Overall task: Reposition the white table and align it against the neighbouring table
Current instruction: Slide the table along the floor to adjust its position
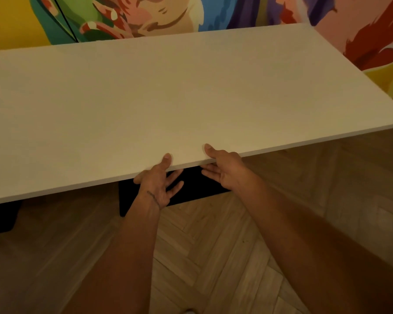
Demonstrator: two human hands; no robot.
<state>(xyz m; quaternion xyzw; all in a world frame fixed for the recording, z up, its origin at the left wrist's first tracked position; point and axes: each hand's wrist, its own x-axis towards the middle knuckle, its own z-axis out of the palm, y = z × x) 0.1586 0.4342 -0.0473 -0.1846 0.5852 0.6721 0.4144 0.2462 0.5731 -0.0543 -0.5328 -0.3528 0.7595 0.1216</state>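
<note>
- A pale herringbone wooden floor (213,257) is lying nearest, spreading beneath the flat white rectangular table (191,87)
- The left hand (156,184) is pinching the table's near edge, thumb lying on top, fingers reaching underneath
- The right hand (225,168), just beside it on the same edge, is gripping likewise, thumb above and fingers below
- A black base part (197,189) is showing under the table, behind the hands
- The table is stretching across the view, its far edge sitting before a brightly painted mural wall (145,14)
</note>
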